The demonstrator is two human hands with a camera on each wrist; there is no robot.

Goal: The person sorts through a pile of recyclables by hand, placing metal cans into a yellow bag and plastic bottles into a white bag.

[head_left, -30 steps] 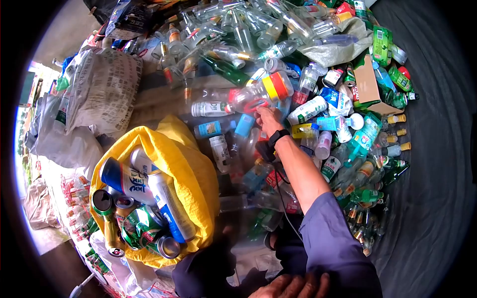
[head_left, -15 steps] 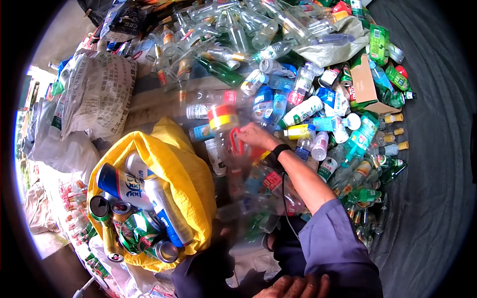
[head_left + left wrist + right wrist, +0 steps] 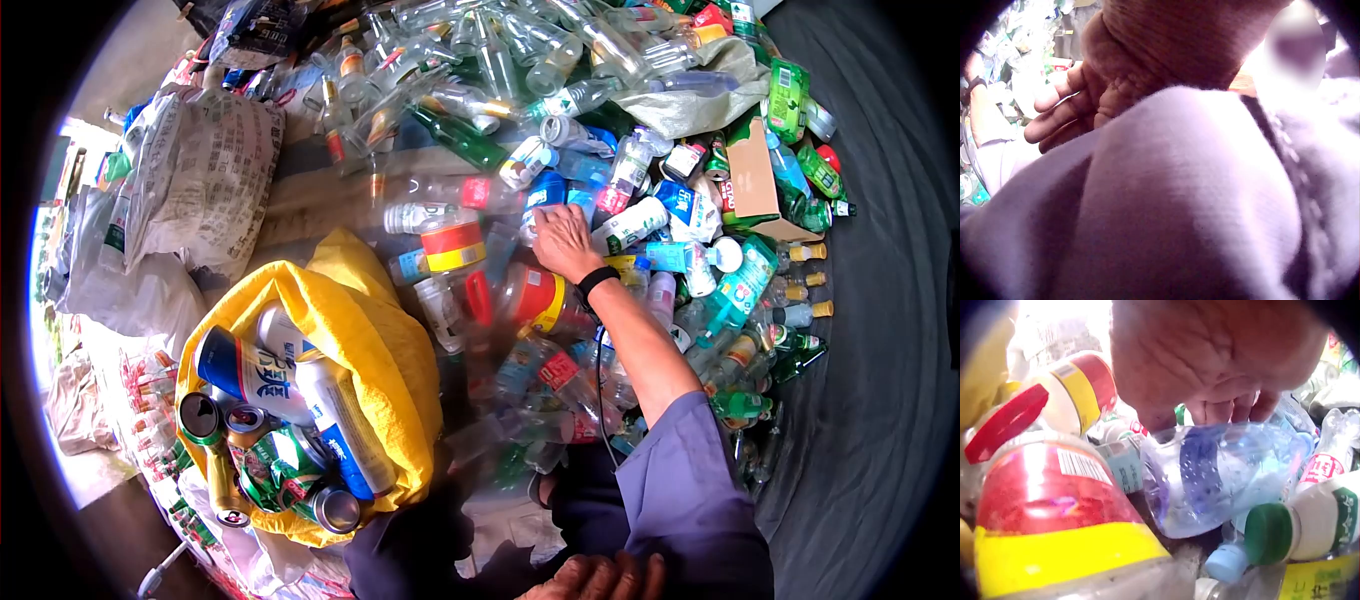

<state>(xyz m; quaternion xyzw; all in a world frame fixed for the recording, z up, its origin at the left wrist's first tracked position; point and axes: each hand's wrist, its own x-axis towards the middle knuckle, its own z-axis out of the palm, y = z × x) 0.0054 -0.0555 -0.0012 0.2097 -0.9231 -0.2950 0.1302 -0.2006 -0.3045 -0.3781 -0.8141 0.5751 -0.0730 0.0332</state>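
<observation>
My right hand (image 3: 566,243) is over the bottle pile, palm down. In the right wrist view its thumb and fingers grip a clear plastic bottle (image 3: 1200,465) with a blue label band, lying on its side. A large clear plastic jug (image 3: 453,250) with a red handle and a red-and-yellow band lies left of that hand. Another jug with a red-and-yellow label (image 3: 537,298) is just below the hand. My left hand (image 3: 597,578) rests at my lap, holding nothing; the left wrist view shows its fingers (image 3: 1060,119) loosely extended past the sleeve.
A yellow sack (image 3: 385,350) full of cans stands at the left front. Behind it sits a stuffed white woven bag (image 3: 205,180). Glass bottles (image 3: 495,65) heap up at the back, and a cardboard box (image 3: 755,175) is at the right. A black cable (image 3: 600,390) hangs from my right wrist.
My right hand carried the jug with the red handle leftward and let go of it among the bottles. It then moved back right to the bottle with the blue band.
</observation>
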